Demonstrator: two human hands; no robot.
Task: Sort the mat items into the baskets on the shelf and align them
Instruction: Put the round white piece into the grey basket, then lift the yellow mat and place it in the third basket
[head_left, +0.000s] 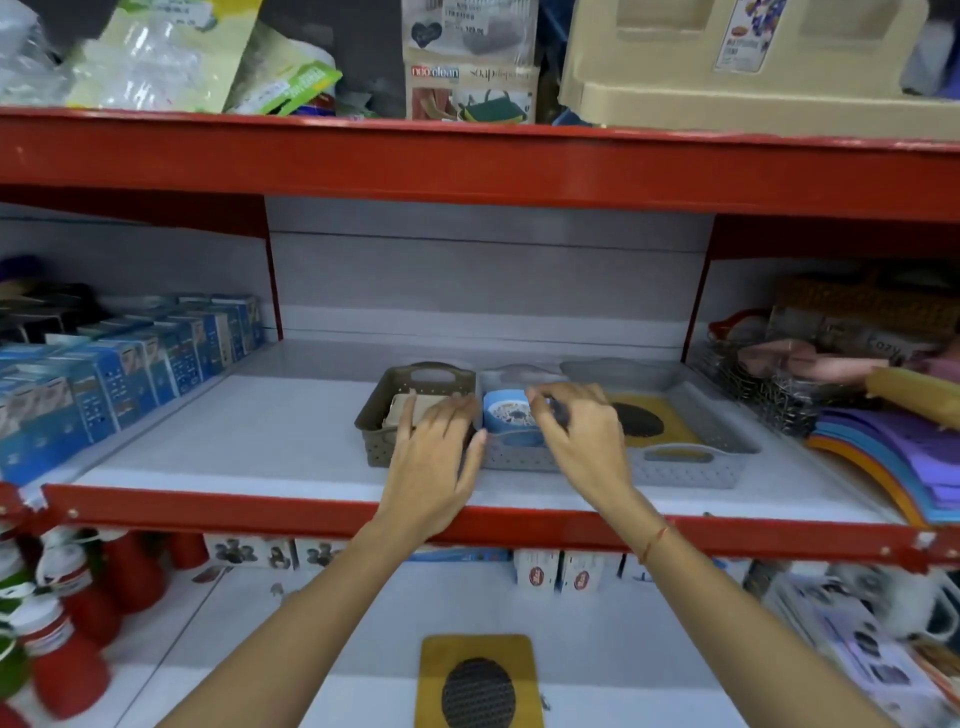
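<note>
- Centrally, shelf (270, 431): white board with a red front rail, running across the middle of the frame.
- Brown basket (415, 382): centre of the frame, on the shelf; perforated walls, handle slot at the far end; holds beige flat pieces (410, 408).
- Middle basket (514, 457): grey, just right of the brown one, their walls touching or nearly so; holds a blue round item (511, 415) with a patterned top.
- Right basket (691, 462): grey, larger, beside the middle one, its near end sitting closer to the rail; holds a yellow mat (654, 421) with a dark oval patch.
- Left hand (434, 457): centre frame, fingers spread and loose, lying over the near right corner of the brown basket; gripping nothing that can be seen.
- Right hand (582, 431): just right of centre, over the middle basket, fingertips curled at the right edge of the blue item; whether they actually pinch it cannot be told.
- Second yellow mat (478, 680): bottom centre of the frame, flat on the lower shelf, between the two forearms.
- Blue boxes (130, 364): rows at the left of the frame on the same shelf.
- Red bottles (78, 613): lower left.
- Coloured mats (893, 457): stacked at the right edge.
- Beige rack (753, 67): upper right, on the top shelf.
</note>
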